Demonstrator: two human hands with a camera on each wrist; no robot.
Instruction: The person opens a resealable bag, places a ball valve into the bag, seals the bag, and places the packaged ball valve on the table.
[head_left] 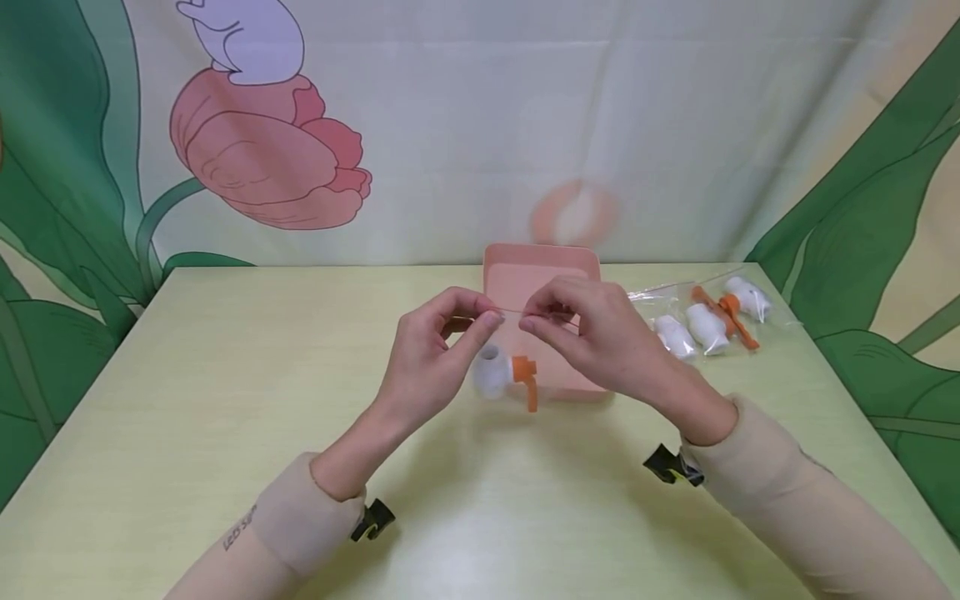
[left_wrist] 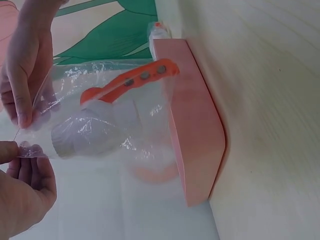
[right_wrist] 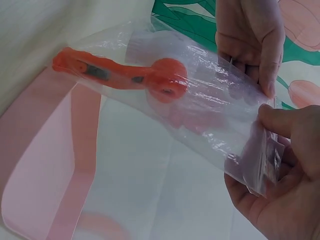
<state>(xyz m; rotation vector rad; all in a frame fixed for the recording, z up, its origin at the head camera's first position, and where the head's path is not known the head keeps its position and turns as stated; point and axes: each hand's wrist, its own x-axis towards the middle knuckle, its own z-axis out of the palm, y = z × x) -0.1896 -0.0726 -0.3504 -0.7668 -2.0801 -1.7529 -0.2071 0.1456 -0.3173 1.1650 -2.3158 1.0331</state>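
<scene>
My left hand (head_left: 427, 354) and right hand (head_left: 600, 337) face each other above the table, each pinching the mouth edge of a clear plastic bag (right_wrist: 210, 142) between thumb and fingers. The bag hangs down from them. Inside it is a white plastic valve (left_wrist: 92, 132) with an orange lever (left_wrist: 132, 80), which hangs in front of a pink tray (head_left: 577, 395). In the right wrist view the lever (right_wrist: 112, 72) partly covers the white body. Whether the bag's mouth is sealed or parted, I cannot tell.
To the right of the tray lie more clear bags with several white fittings (head_left: 707, 327) and orange levers (head_left: 738, 321). The pale table (head_left: 225, 375) ends at a printed curtain (head_left: 450, 150) behind. Dark clips (head_left: 372, 521) show near both cuffs.
</scene>
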